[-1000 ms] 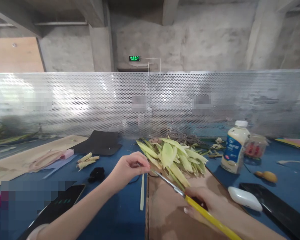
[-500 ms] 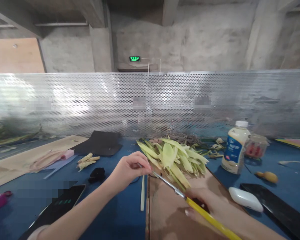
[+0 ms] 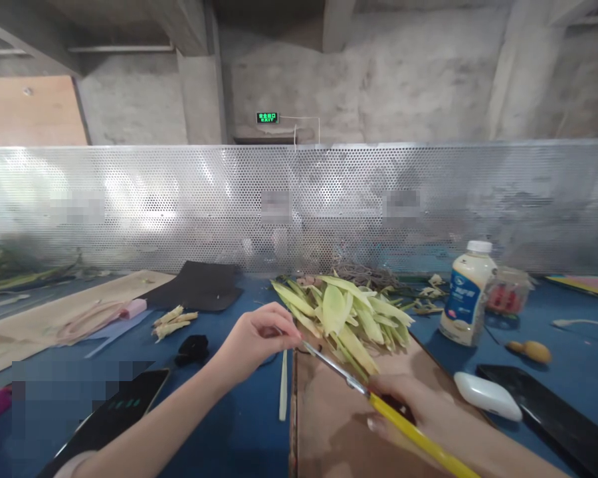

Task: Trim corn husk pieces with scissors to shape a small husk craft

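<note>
My left hand [image 3: 268,332] is closed in a pinch at the tip of a slim metal tool. What its fingertips hold, if anything, is too small to make out. The tool has a long silver nose [image 3: 329,362], a joint like that of pliers, and a yellow handle [image 3: 403,425]. My right hand [image 3: 423,405] is wrapped round that handle, above a brown board [image 3: 329,431]. Just beyond both hands, a heap of pale green husk-like leaves [image 3: 349,312] lies on the board's far part. A narrow pale strip [image 3: 283,388] rests beside the board's left edge.
On the right of the blue table stand a milk bottle [image 3: 466,299] and a clear box [image 3: 508,292], near a white case [image 3: 487,396] and a dark slab [image 3: 543,405]. To the left lie a phone [image 3: 124,405], a black lump [image 3: 193,348], pale twisted pieces [image 3: 173,322] and black sheet [image 3: 199,285].
The view has shifted very slightly. Both hands and the yellow-handled tool keep nearly the same pose, and the leaves have not moved.
</note>
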`<state>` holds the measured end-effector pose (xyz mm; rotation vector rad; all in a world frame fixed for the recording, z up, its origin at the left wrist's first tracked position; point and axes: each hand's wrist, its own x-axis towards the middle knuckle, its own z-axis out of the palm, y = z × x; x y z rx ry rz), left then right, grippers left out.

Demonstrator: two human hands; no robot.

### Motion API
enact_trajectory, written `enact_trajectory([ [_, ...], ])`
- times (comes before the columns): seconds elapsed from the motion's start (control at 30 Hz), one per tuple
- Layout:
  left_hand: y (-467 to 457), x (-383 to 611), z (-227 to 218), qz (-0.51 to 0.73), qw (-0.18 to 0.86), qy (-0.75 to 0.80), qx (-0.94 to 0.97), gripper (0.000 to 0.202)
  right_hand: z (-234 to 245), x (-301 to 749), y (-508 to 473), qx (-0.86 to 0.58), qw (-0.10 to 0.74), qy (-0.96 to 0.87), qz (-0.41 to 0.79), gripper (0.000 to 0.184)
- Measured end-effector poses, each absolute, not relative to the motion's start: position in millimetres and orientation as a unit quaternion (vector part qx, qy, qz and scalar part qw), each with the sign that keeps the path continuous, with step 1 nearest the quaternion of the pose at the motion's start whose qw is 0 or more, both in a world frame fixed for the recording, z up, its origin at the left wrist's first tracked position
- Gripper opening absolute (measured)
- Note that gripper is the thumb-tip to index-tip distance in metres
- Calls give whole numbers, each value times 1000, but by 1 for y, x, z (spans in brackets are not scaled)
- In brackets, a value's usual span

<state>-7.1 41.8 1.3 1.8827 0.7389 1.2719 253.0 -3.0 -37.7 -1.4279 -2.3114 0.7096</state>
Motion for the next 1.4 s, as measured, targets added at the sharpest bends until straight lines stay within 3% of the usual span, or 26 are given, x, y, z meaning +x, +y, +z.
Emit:
enact_trajectory([
  [0.6, 39, -9, 3, 475, 307, 326, 758, 4, -40, 254, 1, -513, 139, -817, 226, 39],
  [1.4, 41, -9, 3, 481, 307, 326, 754, 4, -42, 254, 8, -466, 160, -843, 215, 25],
])
